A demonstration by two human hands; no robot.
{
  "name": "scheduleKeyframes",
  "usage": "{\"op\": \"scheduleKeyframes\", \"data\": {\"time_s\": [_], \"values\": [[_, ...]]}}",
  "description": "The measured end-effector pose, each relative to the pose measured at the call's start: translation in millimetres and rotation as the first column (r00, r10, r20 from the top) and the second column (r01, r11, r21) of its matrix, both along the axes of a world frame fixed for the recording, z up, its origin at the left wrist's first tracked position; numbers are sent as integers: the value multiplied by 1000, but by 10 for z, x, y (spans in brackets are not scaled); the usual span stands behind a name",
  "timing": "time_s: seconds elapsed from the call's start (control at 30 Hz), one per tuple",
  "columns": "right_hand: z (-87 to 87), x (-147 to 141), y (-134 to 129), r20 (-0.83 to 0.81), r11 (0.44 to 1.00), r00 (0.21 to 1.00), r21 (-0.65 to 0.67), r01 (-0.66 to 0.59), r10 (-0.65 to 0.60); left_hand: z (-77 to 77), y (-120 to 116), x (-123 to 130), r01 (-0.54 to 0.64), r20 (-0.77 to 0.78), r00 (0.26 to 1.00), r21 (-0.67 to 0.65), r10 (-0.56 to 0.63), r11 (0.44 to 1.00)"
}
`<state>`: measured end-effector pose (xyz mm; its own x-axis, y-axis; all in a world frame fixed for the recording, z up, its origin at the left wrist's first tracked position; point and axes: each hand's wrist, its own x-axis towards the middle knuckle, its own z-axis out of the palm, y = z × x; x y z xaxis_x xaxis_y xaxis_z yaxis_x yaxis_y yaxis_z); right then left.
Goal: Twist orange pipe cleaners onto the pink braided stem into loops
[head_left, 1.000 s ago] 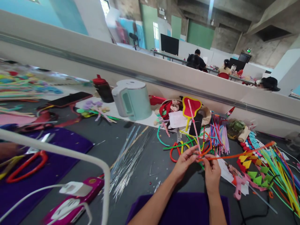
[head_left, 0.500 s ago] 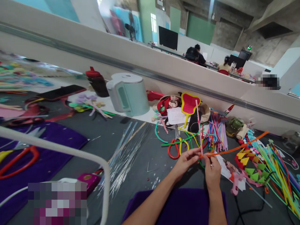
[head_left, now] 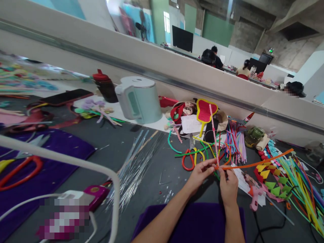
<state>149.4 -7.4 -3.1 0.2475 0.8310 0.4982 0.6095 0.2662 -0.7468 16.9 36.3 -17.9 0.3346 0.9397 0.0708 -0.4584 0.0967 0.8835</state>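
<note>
Both hands are closed to a fingertip pinch: the left hand (head_left: 204, 172) at the near end of an upright pink pipe cleaner (head_left: 215, 145), the right hand (head_left: 228, 184) on an orange pipe cleaner (head_left: 253, 164) stretching right. Fingers hide where the two meet, so their join cannot be told. Near left, scissors (head_left: 39, 165) are cut off by the edge; a magenta device (head_left: 97, 196) is partly pixelated.

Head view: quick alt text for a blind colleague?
Left hand and right hand hold an orange craft stem and a steep pink stem where they meet, over a dark table. Beyond lie red-and-yellow scissors; a mint kettle stands farther left.
</note>
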Motion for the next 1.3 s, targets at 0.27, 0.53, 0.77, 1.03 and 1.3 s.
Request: {"op": "scheduleKeyframes", "data": {"time_s": [0.27, 0.53, 0.77, 1.03, 1.3], "values": [[19, -49, -20, -63, 998, 998, -65, -10, 6, -13, 1, -8, -54, -59, 997, 44, 57, 998], [-89, -85, 36, -249, 994, 968, -109, 7, -34, 5, -22, 8, -52, -40, 998, 34, 54, 998], [-118, -78, 54, -312, 996, 948, -72, 45, -65, 26, -39, 9, -75, -113, 989, 165, 94, 984], [-147, -78, 49, -358, 997, 932, -71, 33, -56, 26, -30, 5, -99, -225, 962, 246, 156, 964], [-134, -81, 24, -334, 994, 938, -80, 69, -91, 77, -73, 29, -196, -290, 914, 299, 285, 934]]}}
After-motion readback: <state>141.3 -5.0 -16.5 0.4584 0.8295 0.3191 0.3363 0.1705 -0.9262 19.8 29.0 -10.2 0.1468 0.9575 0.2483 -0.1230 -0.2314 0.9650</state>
